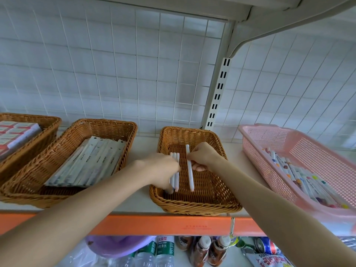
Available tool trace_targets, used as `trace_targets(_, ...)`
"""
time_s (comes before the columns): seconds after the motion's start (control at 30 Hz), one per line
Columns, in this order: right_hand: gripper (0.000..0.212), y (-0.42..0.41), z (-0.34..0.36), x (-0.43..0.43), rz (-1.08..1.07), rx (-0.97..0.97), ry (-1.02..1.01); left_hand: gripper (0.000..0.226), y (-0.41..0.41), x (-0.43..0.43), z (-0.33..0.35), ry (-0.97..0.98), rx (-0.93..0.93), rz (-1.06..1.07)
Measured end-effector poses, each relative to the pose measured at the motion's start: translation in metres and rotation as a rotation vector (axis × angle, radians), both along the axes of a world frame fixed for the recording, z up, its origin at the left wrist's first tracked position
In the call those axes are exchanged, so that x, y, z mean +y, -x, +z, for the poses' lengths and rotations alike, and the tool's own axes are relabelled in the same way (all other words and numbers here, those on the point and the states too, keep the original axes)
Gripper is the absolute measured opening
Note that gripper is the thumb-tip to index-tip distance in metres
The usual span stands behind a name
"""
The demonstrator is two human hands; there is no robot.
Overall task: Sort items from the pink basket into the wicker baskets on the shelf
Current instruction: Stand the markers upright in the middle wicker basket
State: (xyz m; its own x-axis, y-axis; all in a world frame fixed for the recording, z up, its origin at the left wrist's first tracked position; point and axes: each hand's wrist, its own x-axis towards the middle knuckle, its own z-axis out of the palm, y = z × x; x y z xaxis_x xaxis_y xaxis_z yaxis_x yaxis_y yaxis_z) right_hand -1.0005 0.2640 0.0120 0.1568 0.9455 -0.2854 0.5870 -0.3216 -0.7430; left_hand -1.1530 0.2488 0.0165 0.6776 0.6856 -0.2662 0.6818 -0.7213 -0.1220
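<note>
A wicker basket point(227, 201) stands on the shelf in the middle of the head view, and both my hands are inside it. My left hand point(163, 170) holds a small bundle of white markers point(176, 182) lying lengthwise on the basket floor. My right hand point(204, 156) pinches a single white marker point(190, 178) just to the right of the bundle, parallel to it. The pink basket point(316, 149) sits at the right on the same shelf, with several white markers with coloured caps point(300, 178) in it.
Left of the middle basket is a second wicker basket point(107, 128) with flat packaged items, and a third wicker basket point(48, 122) at the far left holds small boxes. The shelf has an orange front edge point(154, 224). Bottles and cans stand on the shelf below.
</note>
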Motion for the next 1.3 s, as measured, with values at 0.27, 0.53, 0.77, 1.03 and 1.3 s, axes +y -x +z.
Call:
trace_targets(0.27, 0.022, 0.010, -0.009, 0.007, 0.038, -0.076, 0.079, 0.042, -0.008, 0.001, -0.006, -0.089, 0.076, -0.018)
trace_targets(0.53, 0.020, 0.014, -0.012, 0.010, 0.040, -0.090, 0.102, 0.042, -0.009, 0.001, -0.006, -0.114, 0.034, -0.021)
trace_targets(0.77, 0.021, 0.016, -0.014, 0.012, 0.049, -0.133, 0.097, 0.038, -0.001, 0.004, -0.004, -0.015, -0.074, -0.011)
trace_targets(1.03, 0.021, -0.037, 0.032, -0.019, 0.074, -0.536, -0.344, 0.039, -0.026, 0.009, 0.016, -0.190, -0.318, 0.012)
trace_targets(1.3, 0.037, -0.166, 0.062, -0.086, -0.023, -0.833, -0.315, 0.042, -0.141, -0.002, 0.033, -0.184, -0.521, -0.131)
